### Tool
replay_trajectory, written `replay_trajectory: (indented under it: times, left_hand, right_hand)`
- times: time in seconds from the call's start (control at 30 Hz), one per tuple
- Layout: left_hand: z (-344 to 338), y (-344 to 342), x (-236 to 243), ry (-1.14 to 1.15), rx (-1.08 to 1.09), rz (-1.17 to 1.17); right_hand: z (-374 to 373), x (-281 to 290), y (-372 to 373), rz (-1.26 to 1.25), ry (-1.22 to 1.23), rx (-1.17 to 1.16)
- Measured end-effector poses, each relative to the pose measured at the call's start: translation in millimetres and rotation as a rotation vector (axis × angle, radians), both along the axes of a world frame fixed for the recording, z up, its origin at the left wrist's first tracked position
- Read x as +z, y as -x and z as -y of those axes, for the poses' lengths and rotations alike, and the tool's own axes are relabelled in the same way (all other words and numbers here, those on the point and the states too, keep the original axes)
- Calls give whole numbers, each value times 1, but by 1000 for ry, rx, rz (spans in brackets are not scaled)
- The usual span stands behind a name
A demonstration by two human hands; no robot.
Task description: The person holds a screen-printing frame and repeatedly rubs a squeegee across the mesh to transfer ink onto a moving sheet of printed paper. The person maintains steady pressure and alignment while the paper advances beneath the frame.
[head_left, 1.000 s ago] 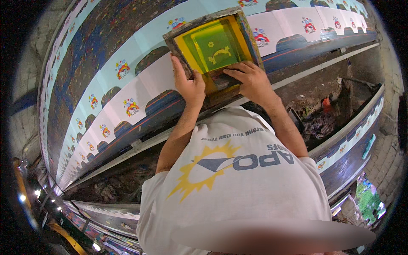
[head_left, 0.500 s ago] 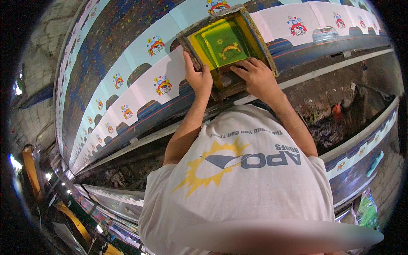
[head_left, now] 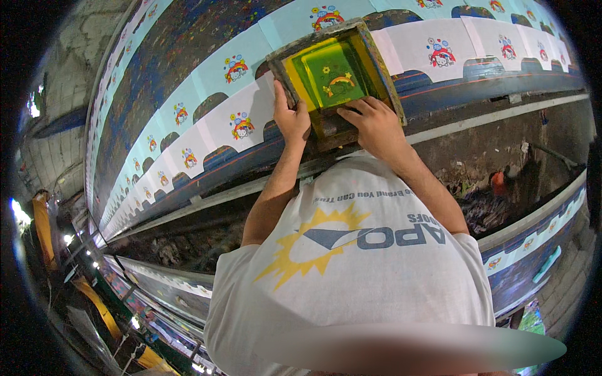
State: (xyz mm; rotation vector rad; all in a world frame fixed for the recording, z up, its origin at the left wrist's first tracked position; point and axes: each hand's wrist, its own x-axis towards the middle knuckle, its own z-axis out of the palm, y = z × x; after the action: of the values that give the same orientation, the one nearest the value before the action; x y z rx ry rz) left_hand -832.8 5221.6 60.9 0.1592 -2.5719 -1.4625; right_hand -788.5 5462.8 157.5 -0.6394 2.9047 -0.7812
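A screen printing frame (head_left: 380,70) with dark, worn wooden sides and a yellow-green mesh (head_left: 313,66) lies on the fabric strips ahead of me. A small rainbow design shows through the mesh. My left hand (head_left: 293,120) grips the frame's left side, thumb at the near inner edge and fingers outside. My right hand (head_left: 376,128) reaches over the near right part, its bent fingers on a dark brown block that looks like a squeegee (head_left: 331,118), partly hidden. Left of the frame, a white fabric piece (head_left: 210,139) carries a colourful rainbow print.
Light blue fabric pieces (head_left: 207,80) with the same print run along the long, paint-stained table (head_left: 194,41). More white printed pieces (head_left: 411,45) continue to the right. A pale rail (head_left: 451,130) edges the table, with a dark, littered gap (head_left: 483,169) below. Another printing table (head_left: 533,254) stands behind me.
The whole scene sits slightly lower in the picture. Both hands stay at the frame; a little more of the design shows through the mesh near my right fingertips.
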Motion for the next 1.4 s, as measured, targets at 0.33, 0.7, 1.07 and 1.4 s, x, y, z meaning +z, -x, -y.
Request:
replay_trajectory:
  times: [0.33, 0.7, 1.07, 1.4]
  left_hand:
    - [-3, -2, 3, 82, 14, -60]
    - [-4, 0, 5, 101, -24, -104]
    - [-4, 2, -5, 27, -22, -137]
    - [-9, 3, -25, -56, 17, -217]
  right_hand:
    - [12, -22, 29, -164, -4, -43]
    - [12, -6, 138, -129, 43, -31]
    - [17, -12, 118, 53, -54, -60]
    - [26, 4, 2, 71, -84, -166]
